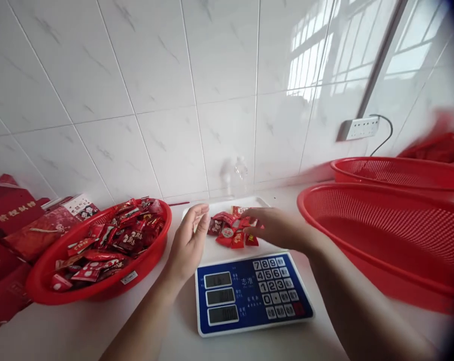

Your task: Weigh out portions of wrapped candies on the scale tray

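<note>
A big red basket [377, 235] is set at 3 o'clock from the scale [249, 296], and a red basket of shiny packets [162, 245] is set at 9 o'clock. The white scale with the blue front is placed between them. The left hand [189, 240] is held up at 10 o'clock, fingers close together, thumb a little apart, nothing seen in it. The right hand [275, 223] is held at 1 o'clock, thumb and fingers apart; whether anything is touched cannot be told. Under its fingertips, small red packets [227, 232] are heaped on the tray [216, 246] at 12 o'clock.
</note>
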The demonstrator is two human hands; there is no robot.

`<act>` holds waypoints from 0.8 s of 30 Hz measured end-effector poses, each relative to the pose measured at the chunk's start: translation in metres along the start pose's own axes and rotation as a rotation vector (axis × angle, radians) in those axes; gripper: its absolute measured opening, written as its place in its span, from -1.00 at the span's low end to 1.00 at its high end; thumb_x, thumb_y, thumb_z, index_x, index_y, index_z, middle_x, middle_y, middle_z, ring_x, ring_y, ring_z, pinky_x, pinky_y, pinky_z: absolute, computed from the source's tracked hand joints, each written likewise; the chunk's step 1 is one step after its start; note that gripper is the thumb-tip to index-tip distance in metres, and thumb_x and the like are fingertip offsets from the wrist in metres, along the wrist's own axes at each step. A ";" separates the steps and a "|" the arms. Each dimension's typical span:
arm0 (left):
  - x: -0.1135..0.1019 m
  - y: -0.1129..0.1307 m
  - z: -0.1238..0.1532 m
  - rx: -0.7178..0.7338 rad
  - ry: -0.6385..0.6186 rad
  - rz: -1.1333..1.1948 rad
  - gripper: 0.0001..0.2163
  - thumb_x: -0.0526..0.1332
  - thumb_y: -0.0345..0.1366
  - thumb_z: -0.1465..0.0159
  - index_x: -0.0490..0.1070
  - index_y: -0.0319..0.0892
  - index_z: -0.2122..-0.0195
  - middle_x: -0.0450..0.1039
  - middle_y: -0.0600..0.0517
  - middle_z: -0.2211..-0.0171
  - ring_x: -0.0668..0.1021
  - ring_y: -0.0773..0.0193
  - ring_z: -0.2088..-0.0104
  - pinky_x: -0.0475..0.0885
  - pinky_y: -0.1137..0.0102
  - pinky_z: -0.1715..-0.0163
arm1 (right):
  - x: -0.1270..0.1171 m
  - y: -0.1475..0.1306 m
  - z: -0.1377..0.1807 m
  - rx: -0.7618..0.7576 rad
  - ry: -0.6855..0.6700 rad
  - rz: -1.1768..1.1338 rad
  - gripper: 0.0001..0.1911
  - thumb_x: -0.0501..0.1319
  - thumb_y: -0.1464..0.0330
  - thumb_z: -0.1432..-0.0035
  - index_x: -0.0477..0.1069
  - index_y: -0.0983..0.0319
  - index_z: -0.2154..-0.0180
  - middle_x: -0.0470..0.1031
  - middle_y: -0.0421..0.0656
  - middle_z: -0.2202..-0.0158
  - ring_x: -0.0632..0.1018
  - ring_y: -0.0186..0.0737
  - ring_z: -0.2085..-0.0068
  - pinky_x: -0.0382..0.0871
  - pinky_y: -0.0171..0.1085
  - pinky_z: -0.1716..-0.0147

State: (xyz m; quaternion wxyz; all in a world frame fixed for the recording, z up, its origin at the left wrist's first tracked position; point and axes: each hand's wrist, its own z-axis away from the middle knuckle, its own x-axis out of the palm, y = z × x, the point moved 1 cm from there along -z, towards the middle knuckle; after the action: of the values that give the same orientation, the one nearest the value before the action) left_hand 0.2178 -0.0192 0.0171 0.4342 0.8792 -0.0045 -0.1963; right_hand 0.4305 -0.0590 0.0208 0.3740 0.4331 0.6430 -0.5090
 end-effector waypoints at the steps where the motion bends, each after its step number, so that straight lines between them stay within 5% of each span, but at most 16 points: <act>1: 0.000 -0.001 0.000 -0.013 -0.015 -0.011 -0.70 0.00 -0.06 -0.31 0.29 -0.10 0.06 0.39 -0.06 -0.02 0.39 0.19 -0.09 0.27 0.29 -0.08 | 0.000 -0.005 0.002 -0.017 -0.030 -0.009 -0.66 0.14 0.24 -0.14 0.43 0.15 0.05 0.53 -0.10 0.17 0.51 -0.10 0.18 0.35 -0.20 0.25; 7: 0.003 -0.004 0.001 -0.023 -0.050 -0.031 -0.69 -0.01 -0.05 -0.31 0.30 -0.09 0.06 0.37 -0.06 -0.05 0.36 0.18 -0.11 0.24 0.26 -0.10 | 0.011 -0.028 0.007 -0.097 -0.111 0.063 -0.73 0.19 0.23 -0.11 0.45 0.19 0.16 0.48 -0.04 0.14 0.45 -0.03 0.10 0.30 -0.14 0.15; 12: 0.001 -0.002 0.002 -0.013 -0.050 -0.024 -0.68 0.00 -0.04 -0.30 0.31 -0.09 0.04 0.36 -0.05 -0.06 0.37 0.17 -0.10 0.24 0.25 -0.10 | 0.022 -0.035 0.003 -0.109 -0.091 0.119 -0.86 0.12 0.41 -0.14 0.44 0.22 0.28 0.49 -0.06 0.20 0.46 -0.11 0.16 0.29 -0.21 0.21; 20: -0.005 0.006 0.003 0.053 -0.049 0.005 -0.69 0.01 -0.05 -0.30 0.31 -0.09 0.06 0.39 -0.05 -0.02 0.39 0.16 -0.08 0.24 0.22 -0.10 | 0.032 -0.026 -0.007 -0.032 0.073 0.111 -0.78 -0.02 0.46 -0.24 0.39 0.24 0.31 0.52 -0.09 0.35 0.48 -0.22 0.36 0.19 -0.31 0.45; 24: -0.010 0.010 0.002 0.054 -0.027 -0.001 -0.70 0.02 -0.05 -0.30 0.32 -0.07 0.07 0.40 -0.04 -0.01 0.39 0.16 -0.08 0.25 0.23 -0.09 | 0.017 -0.023 -0.005 0.028 0.188 0.104 -0.73 -0.08 0.44 -0.28 0.39 0.23 0.29 0.52 -0.11 0.35 0.48 -0.25 0.38 0.21 -0.32 0.44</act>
State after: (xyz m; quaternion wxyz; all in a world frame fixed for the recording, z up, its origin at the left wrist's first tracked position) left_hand 0.2098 -0.0254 0.0266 0.4102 0.8878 -0.0150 -0.2083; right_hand 0.4025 -0.0540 0.0135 0.3318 0.5168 0.6447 -0.4551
